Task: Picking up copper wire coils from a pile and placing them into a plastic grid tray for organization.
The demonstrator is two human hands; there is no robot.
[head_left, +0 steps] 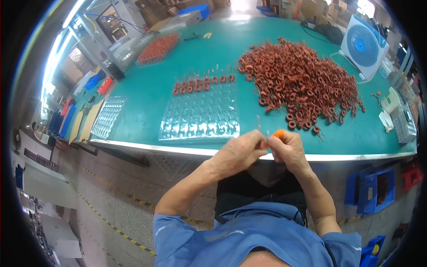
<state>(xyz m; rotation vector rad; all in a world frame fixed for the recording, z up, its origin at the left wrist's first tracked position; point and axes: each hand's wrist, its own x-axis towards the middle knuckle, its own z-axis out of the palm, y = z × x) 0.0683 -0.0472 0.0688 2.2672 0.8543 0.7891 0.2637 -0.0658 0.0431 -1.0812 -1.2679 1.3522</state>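
Just over the table's front edge, my left hand (238,152) and my right hand (290,151) meet with fingers pinched together. Between the fingertips is a small red-brown ring coil (266,145), mostly hidden, with thin wire ends sticking up. An orange cover sits on a finger of my right hand. Left of the hands lies a clear plastic tray (199,116) with round pockets; ring coils (190,86) stand in its far rows, wires pointing up. A large heap of the same coils (302,80) spreads over the table beyond my right hand.
The green table (213,40) also bears a filled coil tray (159,48) at the far left, an empty pocket tray (110,116) at the left edge and a blue-white fan (361,44) at the right. Blue bins (371,191) stand below on the right.
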